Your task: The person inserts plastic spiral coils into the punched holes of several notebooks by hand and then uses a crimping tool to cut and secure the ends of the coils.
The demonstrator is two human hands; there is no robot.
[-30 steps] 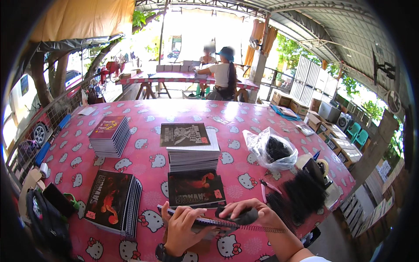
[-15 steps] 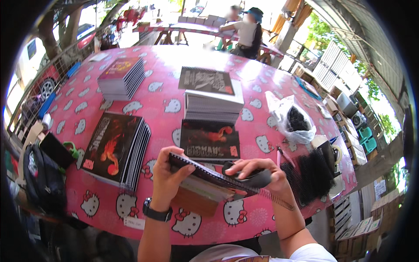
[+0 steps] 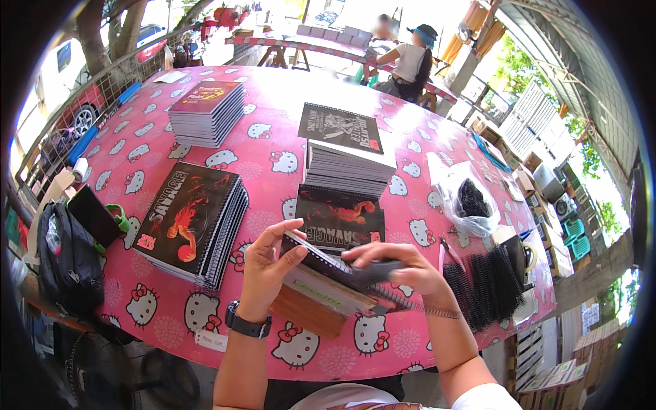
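Note:
My left hand [image 3: 266,266] grips the left edge of a black spiral-bound notebook [image 3: 321,263], lifted and tilted above the pink table [image 3: 273,157]. My right hand [image 3: 400,268] is closed on a dark tool [image 3: 376,272] pressed against the notebook's spiral edge, where a coil [image 3: 427,311] sticks out to the right. A brown board [image 3: 307,314] lies under the notebook. Just beyond my hands lies a black notebook with red art [image 3: 339,217].
Notebook stacks stand at left [image 3: 188,222], far left [image 3: 207,113] and centre [image 3: 345,154]. A clear bag of black coils [image 3: 468,201] and loose black coils [image 3: 485,283] lie to the right. A black bag [image 3: 65,256] hangs at the left edge. A person [image 3: 410,61] sits at a far table.
The view has tipped further down and closer to the table. My hands have raised the notebook slightly, and the right hand has slid along the spiral edge.

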